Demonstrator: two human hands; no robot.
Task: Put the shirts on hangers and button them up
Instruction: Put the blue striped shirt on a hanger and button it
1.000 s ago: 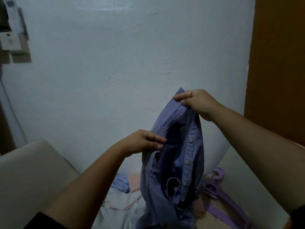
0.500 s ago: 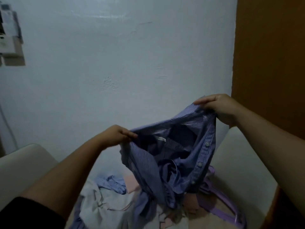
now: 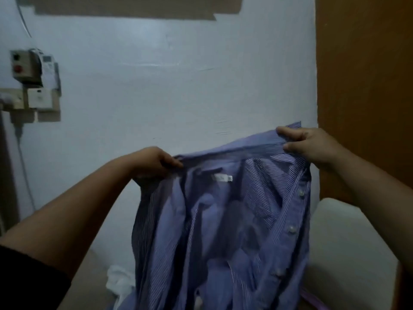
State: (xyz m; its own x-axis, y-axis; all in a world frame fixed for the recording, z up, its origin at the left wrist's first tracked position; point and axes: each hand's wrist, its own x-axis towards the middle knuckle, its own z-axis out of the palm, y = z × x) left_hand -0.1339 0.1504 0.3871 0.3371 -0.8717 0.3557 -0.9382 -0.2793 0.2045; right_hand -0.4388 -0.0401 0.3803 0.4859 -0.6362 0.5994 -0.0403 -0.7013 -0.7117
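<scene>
**Striped shirt held up by collar, both hands**

Left hand [image 3: 154, 163] pinches the collar's left end; right hand [image 3: 312, 145] grips the right end, fingers curled over the fabric. Striped shirt [image 3: 212, 231] hangs centre frame, spread between them, unbuttoned: thin blue-violet cloth, white neck label [image 3: 223, 178], pale round buttons [image 3: 291, 229] down the right placket. White cloth [image 3: 118, 280] lower left, partly hidden behind the shirt. Purple hanger [image 3: 311, 302] peeks out lower right, mostly blocked. Cream padded edge [image 3: 348, 242] at right. Beyond: white wall [image 3: 178, 86], switch box [image 3: 24, 68] upper left, brown panel [image 3: 366, 86] right.
</scene>
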